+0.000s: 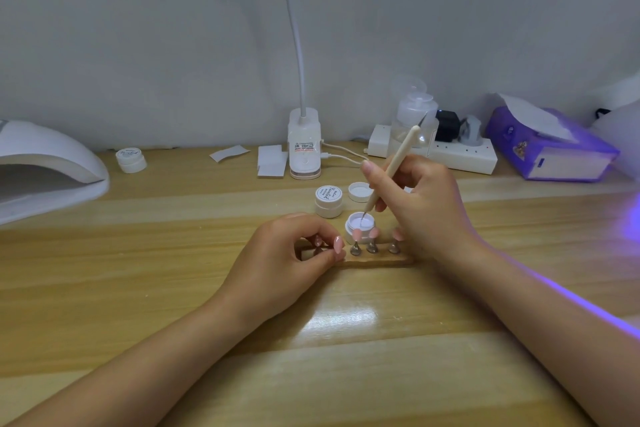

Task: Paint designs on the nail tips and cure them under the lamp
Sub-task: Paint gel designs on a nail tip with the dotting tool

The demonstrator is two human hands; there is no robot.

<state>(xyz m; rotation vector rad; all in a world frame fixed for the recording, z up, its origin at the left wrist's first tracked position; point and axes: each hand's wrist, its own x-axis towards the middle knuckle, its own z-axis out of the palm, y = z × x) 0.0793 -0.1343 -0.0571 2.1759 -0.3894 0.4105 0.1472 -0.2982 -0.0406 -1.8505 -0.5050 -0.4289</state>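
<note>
Fingers of our right hand pinch a slim cream brush, tip in the open white gel pot; our left hand pinches a pink nail tip; the shut white jar's script label is unreadable.

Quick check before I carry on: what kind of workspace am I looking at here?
Probably a home nail-art desk: a curing lamp at the left, small gel pots on the wooden table, and nail tips on a stand between the hands.

Curing lamp cropped — perhaps half.
</note>
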